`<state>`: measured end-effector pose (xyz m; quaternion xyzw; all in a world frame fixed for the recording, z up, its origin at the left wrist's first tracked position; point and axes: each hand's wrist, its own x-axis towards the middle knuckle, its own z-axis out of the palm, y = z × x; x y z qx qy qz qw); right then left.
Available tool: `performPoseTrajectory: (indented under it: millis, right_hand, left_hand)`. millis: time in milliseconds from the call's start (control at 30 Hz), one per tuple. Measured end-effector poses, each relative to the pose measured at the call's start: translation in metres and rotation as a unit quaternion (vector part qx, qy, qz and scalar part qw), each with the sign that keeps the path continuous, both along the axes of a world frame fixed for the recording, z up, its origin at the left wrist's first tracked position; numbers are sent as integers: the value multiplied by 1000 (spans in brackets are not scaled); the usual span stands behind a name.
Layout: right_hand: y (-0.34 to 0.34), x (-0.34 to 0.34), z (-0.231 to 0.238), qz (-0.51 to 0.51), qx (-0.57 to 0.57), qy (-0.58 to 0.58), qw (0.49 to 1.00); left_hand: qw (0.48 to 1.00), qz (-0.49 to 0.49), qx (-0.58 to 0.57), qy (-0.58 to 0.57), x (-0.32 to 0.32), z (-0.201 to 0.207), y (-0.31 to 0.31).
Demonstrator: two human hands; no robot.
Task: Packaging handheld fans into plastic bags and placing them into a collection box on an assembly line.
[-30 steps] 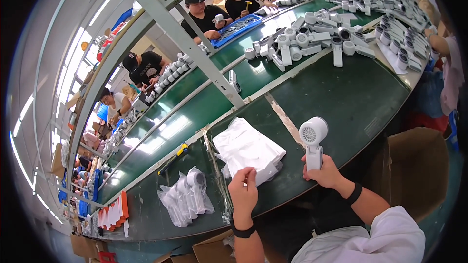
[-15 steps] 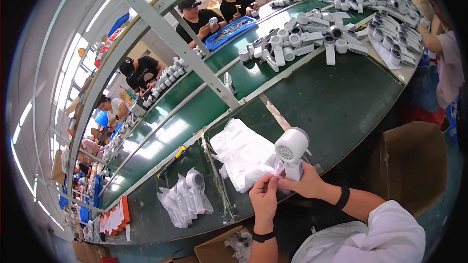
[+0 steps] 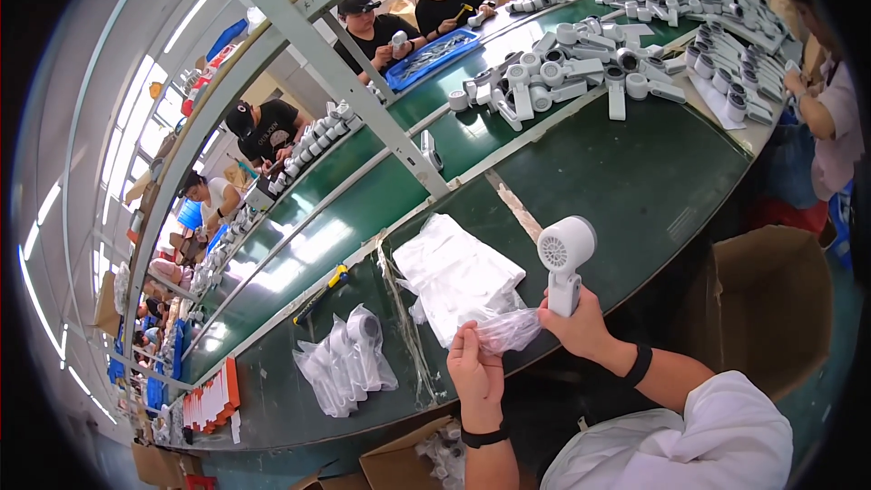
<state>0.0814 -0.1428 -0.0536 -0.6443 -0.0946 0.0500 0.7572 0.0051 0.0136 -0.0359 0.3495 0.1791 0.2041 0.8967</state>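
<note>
My right hand (image 3: 583,327) is closed round the handle of a white handheld fan (image 3: 566,254), which stands upright with its round grille facing left. My left hand (image 3: 475,370) pinches one end of a clear plastic bag (image 3: 510,330). The bag stretches between my two hands, its other end close to the fan's handle; whether my right fingers also grip it is hard to see. Just beyond lies a stack of white plastic bags (image 3: 454,268) on the green table (image 3: 653,172). Several bagged fans (image 3: 349,358) rest to the left of my hands.
A yellow-and-black cutter knife (image 3: 322,293) lies by the table's divider strip. Many fans (image 3: 553,73) are heaped at the far side. A metal frame post (image 3: 363,109) rises beyond the bags. Cardboard boxes (image 3: 771,308) stand at right and below. Co-workers sit across the line.
My right hand has lifted the fan slightly up and to the right. My left hand has moved left, and the plastic bag now shows spread between both hands.
</note>
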Motion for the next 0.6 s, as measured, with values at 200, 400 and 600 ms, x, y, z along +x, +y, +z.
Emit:
performPoseTrajectory:
  millis: [200, 400, 600]
  right_hand:
    - [-10, -1, 5, 11, 9, 12, 1000]
    - [-30, -8, 20, 36, -42, -9, 998]
    - [-87, -1, 32, 279, -71, -116, 951]
  left_hand:
    - [954, -56, 286, 74, -7, -3, -5]
    - [964, 10, 251, 84, 0, 0, -19]
    - [953, 2, 290, 88, -1, 7, -26]
